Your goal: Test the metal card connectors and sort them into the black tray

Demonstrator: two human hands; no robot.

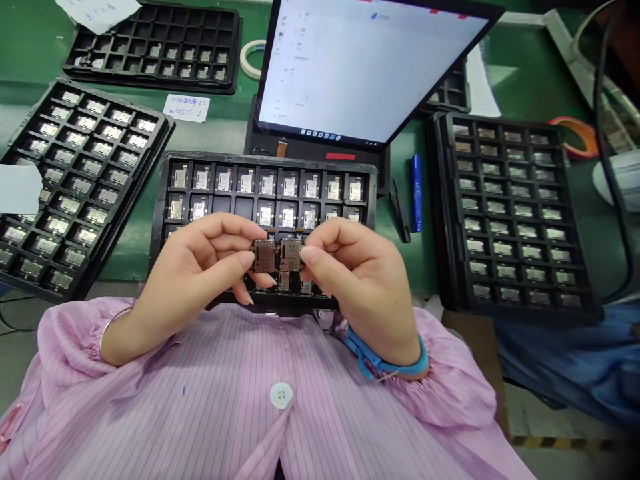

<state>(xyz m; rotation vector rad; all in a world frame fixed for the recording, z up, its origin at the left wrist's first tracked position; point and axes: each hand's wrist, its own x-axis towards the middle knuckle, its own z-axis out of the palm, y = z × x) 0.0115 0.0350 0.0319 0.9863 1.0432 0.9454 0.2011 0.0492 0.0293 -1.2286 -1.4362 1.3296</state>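
Note:
Between thumb and fingers, my left hand pinches a small circuit board with a silver metal shield. A similar circuit board is gripped by its right edge in my right hand. Both boards are held side by side, almost level, in front of my chest. Directly beneath them lies a black compartment tray filled with rows of like boards. Two pockets in its second row hold nothing. My hands hide part of its lower rows. A blue strap is around my right wrist.
Behind the tray stands an open laptop. Further trays lie at left, back left and right. A blue marker, black tweezers, a tape roll and a handwritten label rest on the green table.

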